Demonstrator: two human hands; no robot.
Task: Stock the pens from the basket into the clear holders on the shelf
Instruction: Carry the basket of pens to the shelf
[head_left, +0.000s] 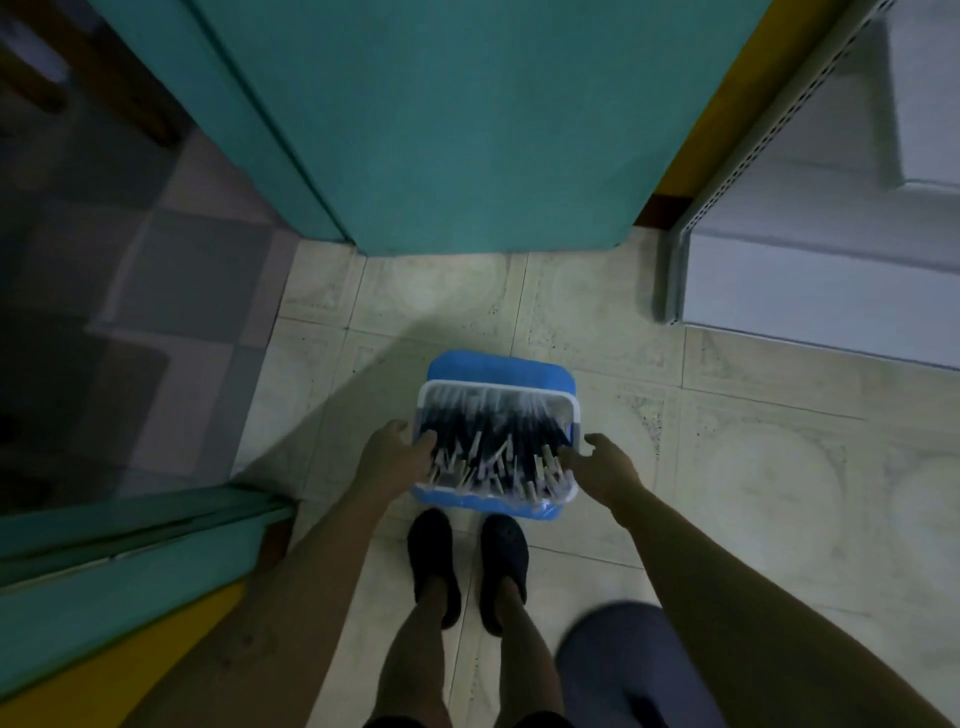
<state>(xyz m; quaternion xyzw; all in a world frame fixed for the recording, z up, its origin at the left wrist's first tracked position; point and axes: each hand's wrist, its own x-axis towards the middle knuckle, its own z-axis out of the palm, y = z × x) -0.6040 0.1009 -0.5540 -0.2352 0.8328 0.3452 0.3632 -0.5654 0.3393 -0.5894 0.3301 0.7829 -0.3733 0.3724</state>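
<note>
**At the basket's rim, both hands have hold**

Straight below the head camera on my feed sits the basket, blue-walled with a white rim, over a pale tiled floor. I cannot tell whether it rests on the tiles or hangs just above them. Inside the basket the pens lie packed in a thick bundle, dark barrels running front to back, their pale ends bunched at the near edge.

On the basket's left side the left hand grasps the rim, its fingertips curled over the edge and touching the outermost pens. On the basket's right side the right hand holds the rim too, with the thumb inside against the pens and the fingers outside; motion blur hides the finer detail.

Just nearer than the basket I see two dark shoes side by side, toes pointing at it. Beyond the basket stands a teal panel. Beyond and to the right of the basket stands a white shelf unit, well apart from it.
</note>
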